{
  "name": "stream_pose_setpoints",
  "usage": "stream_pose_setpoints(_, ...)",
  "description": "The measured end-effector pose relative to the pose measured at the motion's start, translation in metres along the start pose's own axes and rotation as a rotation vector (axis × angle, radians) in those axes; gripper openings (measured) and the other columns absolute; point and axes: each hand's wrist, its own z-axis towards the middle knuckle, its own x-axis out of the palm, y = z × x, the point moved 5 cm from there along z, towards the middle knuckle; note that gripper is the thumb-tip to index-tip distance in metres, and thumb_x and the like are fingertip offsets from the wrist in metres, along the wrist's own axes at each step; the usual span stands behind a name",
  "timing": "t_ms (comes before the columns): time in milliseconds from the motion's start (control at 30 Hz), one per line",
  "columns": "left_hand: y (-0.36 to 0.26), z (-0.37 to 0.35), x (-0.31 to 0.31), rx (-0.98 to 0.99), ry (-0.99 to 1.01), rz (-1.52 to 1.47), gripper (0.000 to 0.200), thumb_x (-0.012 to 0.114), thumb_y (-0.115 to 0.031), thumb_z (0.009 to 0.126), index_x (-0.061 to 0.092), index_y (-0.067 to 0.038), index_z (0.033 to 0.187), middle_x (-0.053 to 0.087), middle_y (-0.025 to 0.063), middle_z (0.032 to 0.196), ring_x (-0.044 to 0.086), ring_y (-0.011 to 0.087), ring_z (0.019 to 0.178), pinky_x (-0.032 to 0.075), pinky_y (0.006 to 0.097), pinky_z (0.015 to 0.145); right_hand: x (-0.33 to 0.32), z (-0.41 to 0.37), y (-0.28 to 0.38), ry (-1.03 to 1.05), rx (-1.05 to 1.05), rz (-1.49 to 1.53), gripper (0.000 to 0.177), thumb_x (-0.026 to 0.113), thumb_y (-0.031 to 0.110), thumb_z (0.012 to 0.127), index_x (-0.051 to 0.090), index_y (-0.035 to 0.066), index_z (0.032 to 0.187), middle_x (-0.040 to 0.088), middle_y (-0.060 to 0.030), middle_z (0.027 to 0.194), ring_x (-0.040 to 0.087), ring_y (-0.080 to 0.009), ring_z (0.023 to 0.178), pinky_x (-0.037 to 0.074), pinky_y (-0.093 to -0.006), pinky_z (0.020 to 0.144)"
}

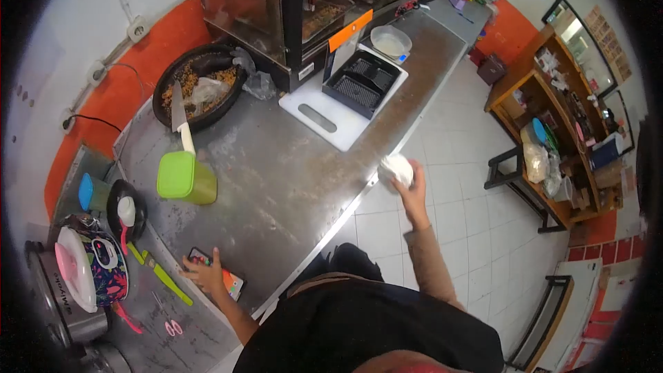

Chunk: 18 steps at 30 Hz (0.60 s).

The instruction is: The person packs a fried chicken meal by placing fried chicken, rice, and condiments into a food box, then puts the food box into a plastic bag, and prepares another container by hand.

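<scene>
My left hand (206, 278) lies over a smartphone (233, 284) on the metal counter, its fingers spread and partly covering the screen. Past the counter's front edge, my right hand (413, 190) is wrapped round a white, rounded bundle (396, 168) that looks soft; I cannot make out whether it is cloth or plastic. A green lidded container (186, 178) stands on the counter beyond my left hand. Behind it, a knife (181, 117) with a pale handle rests across the rim of a dark bowl (207, 119) of crumbly brown food.
A white cutting board (314, 123) bears a black plastic tray (359, 85). A glass display case (259, 14) stands at the back. To the left are a green peeler-like tool (171, 283), pink-handled scissors (173, 329) and a patterned pot (103, 269). Wooden shelves (525, 97) stand across the tiled floor.
</scene>
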Motion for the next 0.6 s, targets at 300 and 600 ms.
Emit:
stream_pose_setpoints(300, -0.016, -0.064, -0.003, -0.288, -0.197, 0.052, 0.102, 0.068, -0.055, 0.048, 0.011, -0.021, 0.126, 0.029, 0.0221, 0.121, 0.036, 0.0393, 0.108, 0.03, 0.0557, 0.083, 0.095, 0.246, -0.009, 0.681, -0.791, -0.424, 0.048, 0.04, -0.015, 0.05, 0.044, 0.002, 0.095, 0.044, -0.0162, 0.103, 0.038, -0.0324, 0.105, 0.028, -0.0359, 0.091)
stream_pose_setpoints(600, 0.011, -0.065, -0.004, -0.285, -0.241, 0.05, 0.095, 0.069, -0.045, 0.052, 0.018, -0.01, 0.124, 0.038, 0.0247, 0.114, 0.041, 0.0402, 0.102, 0.032, 0.0474, 0.085, 0.103, 0.296, -0.043, 1.275, -1.028, -0.578, 0.048, 0.063, 0.003, 0.052, 0.044, 0.004, 0.096, 0.033, -0.018, 0.118, 0.033, -0.0357, 0.11, 0.03, -0.0381, 0.092)
